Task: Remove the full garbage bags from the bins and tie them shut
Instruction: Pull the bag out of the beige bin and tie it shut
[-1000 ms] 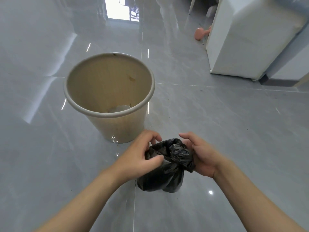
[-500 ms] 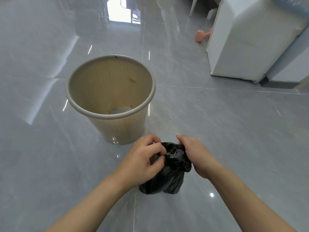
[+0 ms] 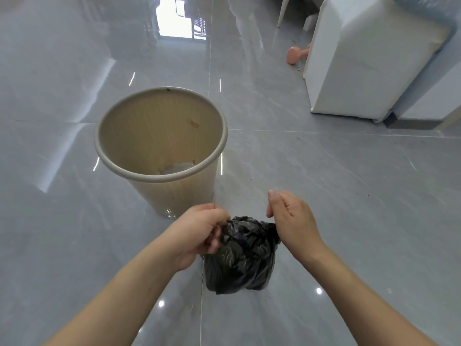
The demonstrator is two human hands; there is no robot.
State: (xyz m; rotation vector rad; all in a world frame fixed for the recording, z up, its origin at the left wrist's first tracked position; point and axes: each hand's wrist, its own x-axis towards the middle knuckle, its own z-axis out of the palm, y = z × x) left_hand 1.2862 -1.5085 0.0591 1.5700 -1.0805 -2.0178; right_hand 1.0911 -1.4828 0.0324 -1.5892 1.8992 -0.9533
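Observation:
A small black garbage bag [image 3: 239, 260] hangs above the grey floor between my two hands, its top bunched and twisted. My left hand [image 3: 199, 231] grips the left side of the bag's top with closed fingers. My right hand [image 3: 291, 221] pinches the right side of the top, thumb up. A beige round bin [image 3: 174, 193] stands upright on the floor just beyond my left hand. It has no bag in it, and a bit of light litter shows at its bottom.
A white appliance [image 3: 361, 61] stands at the far right against a wall. A pink dumbbell [image 3: 295, 54] lies on the floor beside it. White chair legs [image 3: 283, 11] show at the top. Glossy grey floor tiles [image 3: 349, 196] stretch all around.
My hands have drawn apart sideways, pulling the two ends of the bag's top outward. The bag's neck looks tighter than before. The bin has not moved.

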